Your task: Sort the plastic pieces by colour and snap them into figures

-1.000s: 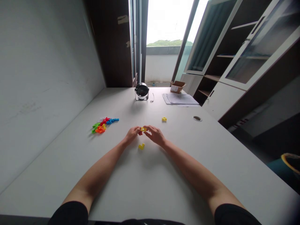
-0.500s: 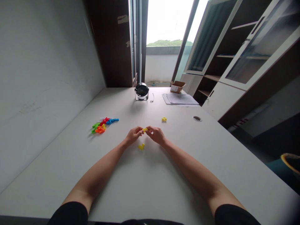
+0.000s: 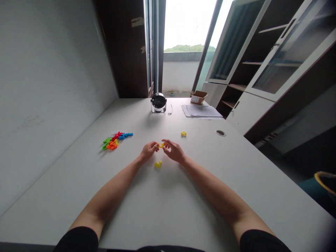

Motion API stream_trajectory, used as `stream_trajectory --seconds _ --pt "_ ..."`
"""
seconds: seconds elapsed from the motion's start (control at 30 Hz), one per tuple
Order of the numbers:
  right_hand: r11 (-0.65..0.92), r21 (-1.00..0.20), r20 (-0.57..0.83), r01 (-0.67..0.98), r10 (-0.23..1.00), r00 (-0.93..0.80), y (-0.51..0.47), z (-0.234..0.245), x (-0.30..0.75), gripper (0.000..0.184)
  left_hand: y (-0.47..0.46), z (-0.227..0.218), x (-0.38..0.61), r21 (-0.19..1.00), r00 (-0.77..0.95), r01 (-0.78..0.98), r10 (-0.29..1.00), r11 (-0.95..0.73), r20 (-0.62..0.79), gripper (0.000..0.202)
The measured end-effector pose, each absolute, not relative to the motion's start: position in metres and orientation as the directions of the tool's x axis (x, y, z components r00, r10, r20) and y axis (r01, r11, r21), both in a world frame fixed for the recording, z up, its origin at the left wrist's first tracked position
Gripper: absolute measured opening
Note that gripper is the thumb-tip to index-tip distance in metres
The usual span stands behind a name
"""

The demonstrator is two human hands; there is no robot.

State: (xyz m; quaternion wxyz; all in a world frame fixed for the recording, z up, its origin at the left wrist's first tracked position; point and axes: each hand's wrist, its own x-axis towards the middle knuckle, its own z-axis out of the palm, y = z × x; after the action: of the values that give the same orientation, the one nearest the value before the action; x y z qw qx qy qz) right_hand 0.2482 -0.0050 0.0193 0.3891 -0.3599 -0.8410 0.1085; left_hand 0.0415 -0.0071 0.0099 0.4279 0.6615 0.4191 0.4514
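Observation:
Between the fingertips of my left hand (image 3: 149, 151) is a small yellow plastic block (image 3: 161, 145), held just above the white table. My right hand (image 3: 173, 151) is at the block's right side with its thumb and fingers apart; whether a fingertip still touches the block is hard to make out. Nearer to me on the table lies an angled yellow piece (image 3: 158, 164). Beyond my right hand sits another yellow piece (image 3: 183, 134).
A pile of coloured plastic pieces (image 3: 113, 140) lies on the left of the table (image 3: 168, 210). Toward the back stand a round black device (image 3: 158, 102), papers (image 3: 202, 111) and an open cardboard box (image 3: 198, 97). A cable hole (image 3: 221, 133) is at the right.
The fingers of my right hand have spread apart around the yellow block, and more of the block shows. My left hand keeps hold of it. The other pieces have not moved.

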Motion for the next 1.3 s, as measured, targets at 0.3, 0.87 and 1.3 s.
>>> stream_trajectory --seconds 0.3,0.87,1.3 --pt "0.777 -0.340 0.587 0.530 0.616 -0.526 -0.004 0.020 0.247 0.023 -0.008 0.013 0.043 0.950 0.233 0.160 0.945 -0.270 0.229 0.045" --pt "0.736 -0.445 0.592 0.511 0.670 -0.449 0.000 0.016 0.248 0.016 -0.006 0.009 0.040 0.957 0.277 0.130 0.936 -0.260 0.217 0.030" --pt "0.713 -0.492 0.578 0.499 0.696 -0.426 -0.003 0.017 0.248 0.035 -0.009 0.019 0.039 0.974 0.255 0.120 0.954 -0.194 0.158 0.042"
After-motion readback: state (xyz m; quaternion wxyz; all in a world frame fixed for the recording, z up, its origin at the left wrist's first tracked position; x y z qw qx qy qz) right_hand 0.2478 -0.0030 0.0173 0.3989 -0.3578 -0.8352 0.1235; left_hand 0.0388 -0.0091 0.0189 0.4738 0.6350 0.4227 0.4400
